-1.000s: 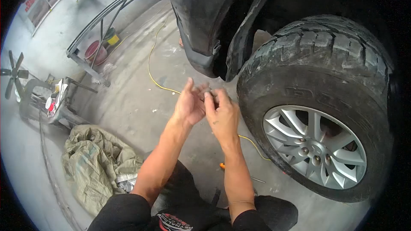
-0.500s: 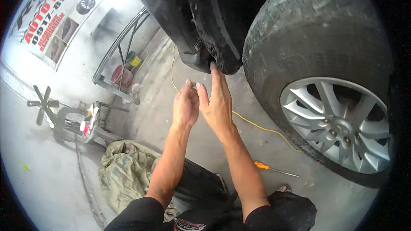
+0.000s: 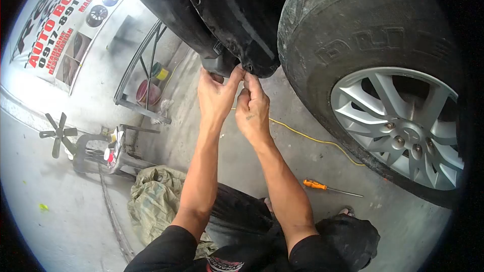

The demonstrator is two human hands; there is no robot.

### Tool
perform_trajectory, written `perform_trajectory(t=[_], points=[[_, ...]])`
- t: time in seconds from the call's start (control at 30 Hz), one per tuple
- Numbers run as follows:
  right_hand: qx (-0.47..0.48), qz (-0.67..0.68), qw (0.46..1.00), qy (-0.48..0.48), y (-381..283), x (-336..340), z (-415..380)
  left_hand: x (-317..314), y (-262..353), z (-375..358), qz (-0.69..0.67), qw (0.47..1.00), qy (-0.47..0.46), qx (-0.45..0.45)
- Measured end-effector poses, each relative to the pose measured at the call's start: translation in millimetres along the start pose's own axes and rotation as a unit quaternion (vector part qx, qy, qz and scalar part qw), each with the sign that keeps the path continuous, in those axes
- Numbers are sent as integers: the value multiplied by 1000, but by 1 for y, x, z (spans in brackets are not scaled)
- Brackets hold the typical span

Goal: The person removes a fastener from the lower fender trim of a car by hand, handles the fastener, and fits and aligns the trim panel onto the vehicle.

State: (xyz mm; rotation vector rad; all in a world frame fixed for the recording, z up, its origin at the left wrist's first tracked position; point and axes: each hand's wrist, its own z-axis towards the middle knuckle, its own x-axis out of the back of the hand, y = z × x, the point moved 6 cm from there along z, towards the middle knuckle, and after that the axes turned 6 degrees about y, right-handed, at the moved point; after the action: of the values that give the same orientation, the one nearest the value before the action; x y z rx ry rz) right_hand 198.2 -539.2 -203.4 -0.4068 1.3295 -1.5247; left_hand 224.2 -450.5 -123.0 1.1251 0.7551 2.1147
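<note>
A black car bumper (image 3: 166,5) and the black wheel-arch liner (image 3: 252,25) meet at a lower corner in front of me. My left hand (image 3: 216,95) is at that corner, its fingers curled behind the bumper's lower edge and its thumb pressed near the seam. Just beside it, my right hand (image 3: 253,113) is closed in a pinch, fingertips up against the liner's bottom edge below a small hole. Whatever sits between the right fingertips is too small or hidden to make out.
A large tyre (image 3: 322,65) with a silver alloy wheel (image 3: 398,121) stands close on the right. On the floor lie an orange-handled screwdriver (image 3: 315,185), a yellow cable (image 3: 312,138) and a crumpled khaki cloth (image 3: 156,196). A metal frame (image 3: 136,65) and a fan blade (image 3: 59,133) are at left.
My left hand has risen from beside the right hand to the bumper's edge. The right fingers, earlier stretched up into the gap, have drawn down and closed into a pinch at the liner.
</note>
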Motion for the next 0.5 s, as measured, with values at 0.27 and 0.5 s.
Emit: perform_trajectory(t=[0.27,0.5], points=[[72,-17,997,-27,0,13,11,-7,-12,5,16,999,25,-18],[96,-32,995,6,7,12,7,-17,-11,5,57,991,89,-83]])
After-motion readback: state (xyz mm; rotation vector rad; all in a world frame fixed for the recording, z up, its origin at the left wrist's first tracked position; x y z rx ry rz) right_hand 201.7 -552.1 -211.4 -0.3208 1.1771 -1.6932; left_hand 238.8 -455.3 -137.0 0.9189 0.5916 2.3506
